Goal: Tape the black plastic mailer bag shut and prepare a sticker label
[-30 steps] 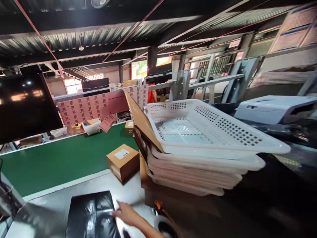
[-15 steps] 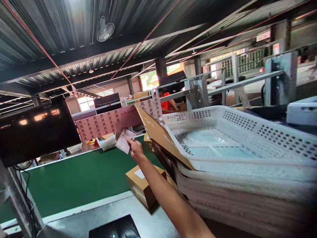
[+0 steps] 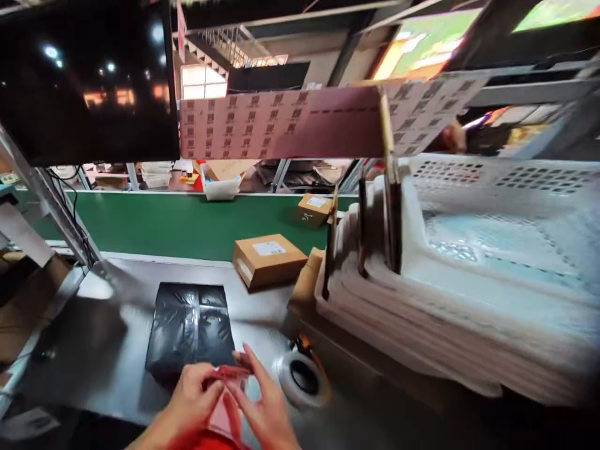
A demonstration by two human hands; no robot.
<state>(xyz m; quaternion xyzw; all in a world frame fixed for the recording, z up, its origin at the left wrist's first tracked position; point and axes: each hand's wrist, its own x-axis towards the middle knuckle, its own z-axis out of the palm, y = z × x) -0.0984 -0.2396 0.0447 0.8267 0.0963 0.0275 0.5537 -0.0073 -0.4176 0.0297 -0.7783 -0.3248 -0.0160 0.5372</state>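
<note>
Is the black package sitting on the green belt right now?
No, the black package lies on the grey table near both hands, short of the green belt.

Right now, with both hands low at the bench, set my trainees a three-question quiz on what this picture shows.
1. True or false: the left hand and right hand together hold a pink label.
2. What lies just beyond the hands on the grey bench? A) a black plastic-wrapped parcel B) a glass bottle C) a blue folder
3. Fill in: the cardboard box with a white label sits at the edge of the green ____.

Key: 1 true; 2 A; 3 conveyor belt. The stack of white perforated trays stands to the right, and a tape roll lies beside the right hand.
</note>
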